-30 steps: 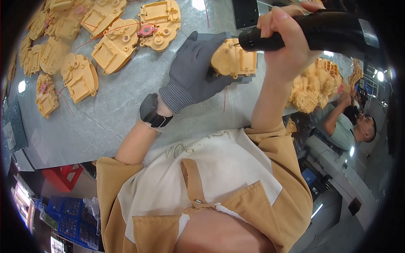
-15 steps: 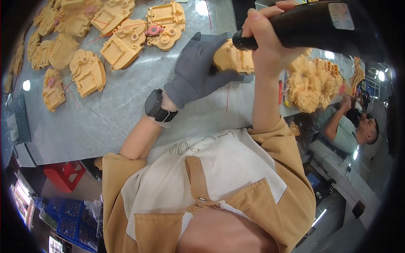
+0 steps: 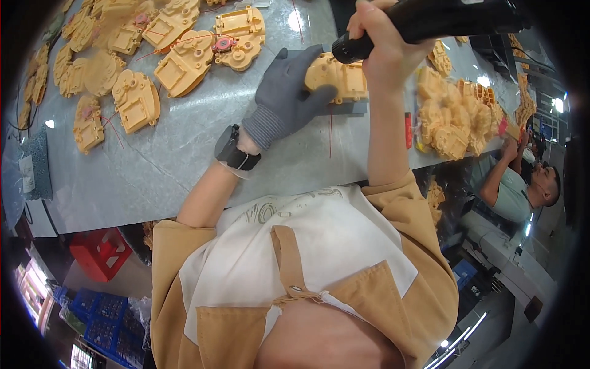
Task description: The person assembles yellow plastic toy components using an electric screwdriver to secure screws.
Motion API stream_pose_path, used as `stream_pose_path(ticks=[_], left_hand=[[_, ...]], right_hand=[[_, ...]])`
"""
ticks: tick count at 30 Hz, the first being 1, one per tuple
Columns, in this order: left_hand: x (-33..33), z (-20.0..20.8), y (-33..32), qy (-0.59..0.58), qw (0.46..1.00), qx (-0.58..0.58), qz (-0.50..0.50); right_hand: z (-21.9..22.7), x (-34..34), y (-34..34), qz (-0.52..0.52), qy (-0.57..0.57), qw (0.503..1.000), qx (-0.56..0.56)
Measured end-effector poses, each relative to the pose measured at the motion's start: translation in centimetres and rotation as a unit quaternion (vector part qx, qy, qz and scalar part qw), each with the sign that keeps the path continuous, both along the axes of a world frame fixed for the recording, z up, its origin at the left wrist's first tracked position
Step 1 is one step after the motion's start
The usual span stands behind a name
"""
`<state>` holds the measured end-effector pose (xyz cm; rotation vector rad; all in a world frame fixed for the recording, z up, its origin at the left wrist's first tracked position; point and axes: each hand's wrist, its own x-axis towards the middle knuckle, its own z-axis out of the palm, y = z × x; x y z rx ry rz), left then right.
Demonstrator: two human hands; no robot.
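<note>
My left hand (image 3: 284, 95), in a grey knit glove, lies over the left end of a yellow plastic housing (image 3: 345, 79), its thumb along the near side. The housing rests on a dark flat block (image 3: 351, 109) on the table, and a thin red wire (image 3: 331, 138) trails from it toward me. In my bare right hand (image 3: 388, 49) is a black power screwdriver (image 3: 448, 21), its fingers wrapped round the front part. The tool's nose is above the housing; its bit and the housing's right end are hidden.
Several yellow housings (image 3: 184, 64) lie at the left of the grey table (image 3: 184, 157), some with red parts and wires. A heap of yellow parts (image 3: 452, 117) is at the right, beside a red object (image 3: 408, 130). A co-worker (image 3: 522, 190) sits farther right.
The view has shifted slightly. My left thumb has moved up onto the housing's near side. The screwdriver stays above the housing, a little higher and farther left in the picture.
</note>
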<state>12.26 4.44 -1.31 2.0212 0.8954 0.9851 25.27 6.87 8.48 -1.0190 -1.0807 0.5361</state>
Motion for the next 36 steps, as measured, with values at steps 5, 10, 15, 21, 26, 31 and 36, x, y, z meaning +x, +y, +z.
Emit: stream_pose_path(ticks=[5, 10, 15, 21, 26, 31, 36], left_hand=[[0.0, 1.3, 1.5, 0.049, 0.991, -0.125, 0.013], [-2.3, 5.6, -0.2, -0.388, 0.774, -0.501, 0.011], [-15.0, 7.1, -10.3, -0.381, 0.841, -0.249, 0.292], [-32.4, -4.7, -25.3, -0.21, 0.701, -0.302, 0.611], [-39.6, -6.1, -20.3, -0.3, 0.76, -0.014, 0.576], [-23.5, 3.4, 0.7, 0.461, 0.83, 0.217, 0.227], [-21.8, 4.8, 2.8, 0.493, 0.852, 0.071, 0.158]], right_hand=[[-1.0, 0.3, 0.7, 0.08, -0.082, 0.993, 0.03], [4.5, 7.7, -6.4, 0.068, 0.272, 0.939, 0.2], [5.8, 11.5, -10.7, 0.066, 0.171, 0.964, 0.193], [0.7, 13.1, -12.1, 0.002, 0.22, 0.968, 0.119], [0.4, 9.6, -11.1, 0.028, 0.261, 0.962, 0.071], [0.3, 7.8, -9.5, 0.022, 0.253, 0.964, 0.073], [0.3, 8.9, -12.4, 0.046, 0.215, 0.97, 0.105]])
